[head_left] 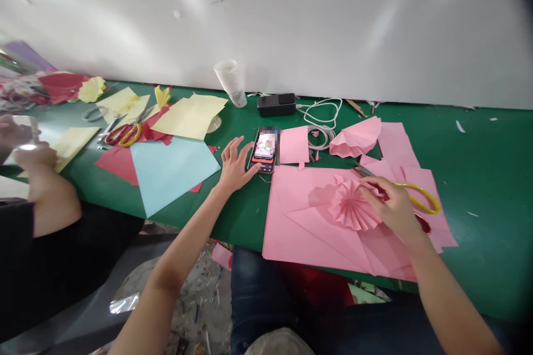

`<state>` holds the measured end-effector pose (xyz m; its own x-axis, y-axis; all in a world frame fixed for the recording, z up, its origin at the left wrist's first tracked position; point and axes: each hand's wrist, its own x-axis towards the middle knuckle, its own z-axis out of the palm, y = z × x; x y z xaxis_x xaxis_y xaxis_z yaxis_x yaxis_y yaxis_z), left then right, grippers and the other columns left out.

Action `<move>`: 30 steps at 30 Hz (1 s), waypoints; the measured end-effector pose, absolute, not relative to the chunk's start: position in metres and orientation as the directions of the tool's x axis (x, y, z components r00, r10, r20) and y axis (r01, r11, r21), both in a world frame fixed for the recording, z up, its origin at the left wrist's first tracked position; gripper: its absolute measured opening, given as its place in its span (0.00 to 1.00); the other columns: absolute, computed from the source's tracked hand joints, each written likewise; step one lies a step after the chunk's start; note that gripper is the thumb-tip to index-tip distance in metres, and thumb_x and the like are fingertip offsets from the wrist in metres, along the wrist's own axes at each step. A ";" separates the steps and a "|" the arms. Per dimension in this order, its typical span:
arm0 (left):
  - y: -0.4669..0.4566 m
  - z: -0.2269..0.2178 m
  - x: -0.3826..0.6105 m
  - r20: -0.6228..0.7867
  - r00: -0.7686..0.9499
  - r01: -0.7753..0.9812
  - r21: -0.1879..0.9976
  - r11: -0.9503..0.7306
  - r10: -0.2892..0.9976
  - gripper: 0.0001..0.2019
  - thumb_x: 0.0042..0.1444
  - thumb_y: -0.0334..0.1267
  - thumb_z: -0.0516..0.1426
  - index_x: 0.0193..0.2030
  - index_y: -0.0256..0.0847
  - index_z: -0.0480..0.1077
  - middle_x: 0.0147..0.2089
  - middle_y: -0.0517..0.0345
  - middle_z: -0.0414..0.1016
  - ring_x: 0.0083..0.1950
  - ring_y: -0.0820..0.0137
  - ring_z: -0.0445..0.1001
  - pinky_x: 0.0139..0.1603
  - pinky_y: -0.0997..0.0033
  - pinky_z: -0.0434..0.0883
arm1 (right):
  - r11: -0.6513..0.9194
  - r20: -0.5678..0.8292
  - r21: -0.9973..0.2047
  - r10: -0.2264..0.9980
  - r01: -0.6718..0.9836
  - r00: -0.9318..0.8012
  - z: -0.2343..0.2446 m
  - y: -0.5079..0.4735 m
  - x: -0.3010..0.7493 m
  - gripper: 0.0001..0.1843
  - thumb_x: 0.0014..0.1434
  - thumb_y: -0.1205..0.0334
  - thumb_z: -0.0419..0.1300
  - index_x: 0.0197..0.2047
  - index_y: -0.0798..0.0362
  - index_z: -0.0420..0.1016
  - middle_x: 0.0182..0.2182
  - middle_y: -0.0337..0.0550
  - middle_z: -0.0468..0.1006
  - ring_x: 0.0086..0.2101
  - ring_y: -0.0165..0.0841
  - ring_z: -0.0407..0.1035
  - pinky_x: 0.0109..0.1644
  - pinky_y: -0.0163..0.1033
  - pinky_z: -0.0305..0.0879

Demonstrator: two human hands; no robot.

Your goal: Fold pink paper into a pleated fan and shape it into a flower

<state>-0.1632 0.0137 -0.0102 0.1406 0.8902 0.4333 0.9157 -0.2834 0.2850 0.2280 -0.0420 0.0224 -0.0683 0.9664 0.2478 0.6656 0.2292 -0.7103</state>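
Observation:
My left hand (pixel 236 165) has its fingers spread, with the thumb at the lower edge of a lit phone (pixel 264 150) lying face up on the table. A pink pleated paper rosette (pixel 353 205) is pinched at its right edge by my right hand (pixel 391 205). It lies over a stack of pink paper sheets (pixel 291 233). Scissors with a yellow loop (pixel 422 198) and a red one rest partly beneath my right hand, their blades pointing up and left. Behind them is another pleated pink paper piece (pixel 357 137).
A stack of white cups (pixel 231 82), a black box (pixel 276 104) and a coiled white cable (pixel 322 136) stand near the wall. Light blue paper (pixel 172 169), yellow sheets (pixel 189 115) and red-and-yellow-handled scissors (pixel 124 135) lie left. A person beside me holds a phone (pixel 25 128).

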 end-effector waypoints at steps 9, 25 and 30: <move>-0.006 0.016 -0.048 -0.081 0.321 0.109 0.993 0.048 0.944 0.25 0.60 0.56 0.46 0.56 0.40 0.61 0.51 0.44 0.72 0.48 0.63 0.75 0.44 0.62 0.72 | 0.184 0.321 -0.876 0.912 0.446 0.254 0.024 -0.042 0.225 0.08 0.54 0.57 0.62 0.36 0.49 0.71 0.30 0.40 0.75 0.29 0.33 0.70 0.33 0.39 0.68; -0.020 0.029 0.023 -0.234 0.631 -0.322 0.788 0.524 0.740 0.21 0.57 0.53 0.54 0.51 0.43 0.70 0.53 0.51 0.73 0.55 0.61 0.71 0.54 0.62 0.67 | 0.617 0.722 -0.441 0.675 0.651 -0.150 0.018 -0.056 0.203 0.08 0.53 0.67 0.60 0.35 0.45 0.74 0.41 0.43 0.78 0.45 0.43 0.73 0.48 0.54 0.70; -0.026 0.024 0.027 -0.193 0.631 -0.368 0.778 0.509 0.752 0.19 0.57 0.51 0.55 0.47 0.39 0.72 0.49 0.49 0.75 0.49 0.64 0.72 0.49 0.65 0.69 | 0.708 0.709 -0.369 0.634 0.602 -0.310 0.011 -0.058 0.199 0.13 0.54 0.69 0.60 0.42 0.44 0.75 0.46 0.43 0.78 0.50 0.42 0.71 0.53 0.55 0.69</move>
